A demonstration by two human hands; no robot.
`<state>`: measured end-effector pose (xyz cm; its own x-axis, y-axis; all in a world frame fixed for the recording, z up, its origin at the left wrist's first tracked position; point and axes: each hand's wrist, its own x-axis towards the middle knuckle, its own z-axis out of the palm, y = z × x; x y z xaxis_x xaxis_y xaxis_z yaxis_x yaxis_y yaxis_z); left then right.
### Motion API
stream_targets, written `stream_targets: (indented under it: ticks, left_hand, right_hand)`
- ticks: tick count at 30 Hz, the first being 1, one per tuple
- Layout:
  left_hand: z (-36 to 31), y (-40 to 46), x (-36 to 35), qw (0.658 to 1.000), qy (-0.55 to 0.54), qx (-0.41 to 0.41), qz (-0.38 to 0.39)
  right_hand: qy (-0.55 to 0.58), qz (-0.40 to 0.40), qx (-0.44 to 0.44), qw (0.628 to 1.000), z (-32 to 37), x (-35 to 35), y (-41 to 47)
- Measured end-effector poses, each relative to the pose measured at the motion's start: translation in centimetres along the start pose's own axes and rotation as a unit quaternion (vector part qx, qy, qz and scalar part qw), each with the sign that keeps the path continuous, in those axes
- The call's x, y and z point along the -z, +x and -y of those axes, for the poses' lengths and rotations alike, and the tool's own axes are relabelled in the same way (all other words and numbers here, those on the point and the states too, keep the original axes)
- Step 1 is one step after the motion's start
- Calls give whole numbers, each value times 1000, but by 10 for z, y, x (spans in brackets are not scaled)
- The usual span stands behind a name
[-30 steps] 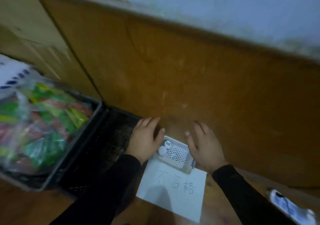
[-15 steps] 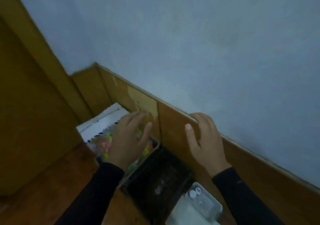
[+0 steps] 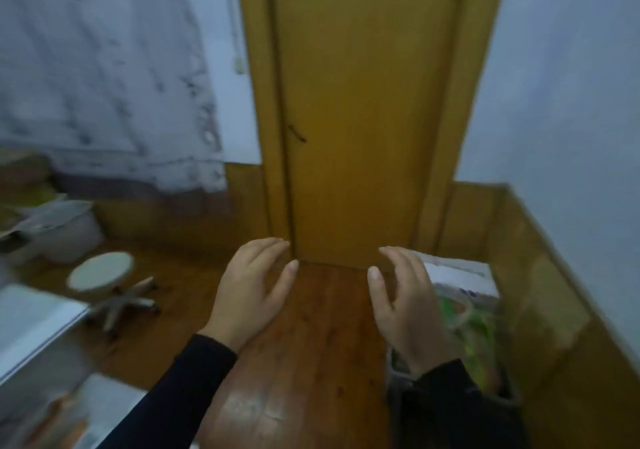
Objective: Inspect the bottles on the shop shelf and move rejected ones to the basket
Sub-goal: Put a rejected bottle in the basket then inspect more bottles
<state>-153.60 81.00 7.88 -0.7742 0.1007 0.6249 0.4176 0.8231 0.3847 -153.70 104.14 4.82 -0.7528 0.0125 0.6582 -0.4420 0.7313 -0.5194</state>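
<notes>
- Holding nothing, both hands float in the air in front of the person, fingers loose and spread wide.
- The left hand is over the brown wood floor, palm down.
- The right hand is just beside a crate full of bright green packets.
- A yellow door stands straight ahead, shut.
- No bottles can be seen right now, and no basket either. I cannot tell where they are from this view.
- A white shelf edge shows at the far left, low down. It is blurry, so I cannot tell what sits on it.
- If the bottles are on that shelf, they lie to the left, and the left hand is the nearer one.
- A small round stool stands on the floor between the shelf and the door.
- I think the person is turning to look for the next bottle, so no bottle is being checked yet.
- The next move likely needs a turn to the left and a reach down.
</notes>
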Motion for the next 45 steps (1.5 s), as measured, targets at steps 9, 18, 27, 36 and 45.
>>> stream_targets:
  ticks: [9,18,27,36,45]
  left_hand:
    - [135,-130,180,948,149,244,-140]
    - [260,-255,299,880,201,406,-145]
    - [352,-291,325,840,214,496,-43]
    - [395,-260,286,751,270,597,-85]
    - [380,-248,296,700,75,655,-276]
  right_hand:
    - [120,181,196,956,189,-162,-8]
    - [191,272,308,891,360,-301,-67]
    - [128,443,317,829,424,-405,-103]
    - [108,519,382,757,419,-482,-88]
    - [243,565,347,708,440,-503,-76]
